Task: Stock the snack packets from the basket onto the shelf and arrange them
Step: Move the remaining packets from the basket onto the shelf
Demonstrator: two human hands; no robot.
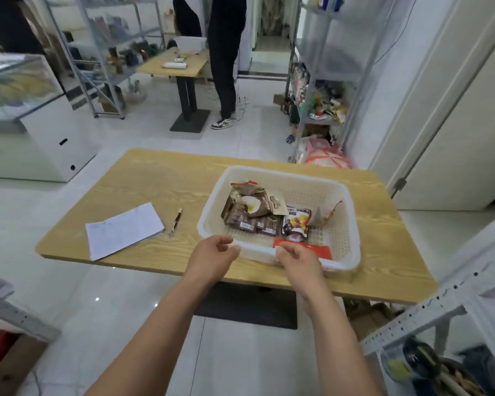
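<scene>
White perforated plastic basket (284,174), crinkled foil snack packets (253,212), woodgrain table (155,181)

left hand (215,254): fingers loosely curled | right hand (297,261): fingers curled (grip unclear) | both arms outstretched

Snack packets (255,214) in basket (283,174) on table (155,181), pen (175,221) and paper pad (123,230) at its 9 o'clock, shelf rack (320,90) beyond at 1 o'clock
</scene>
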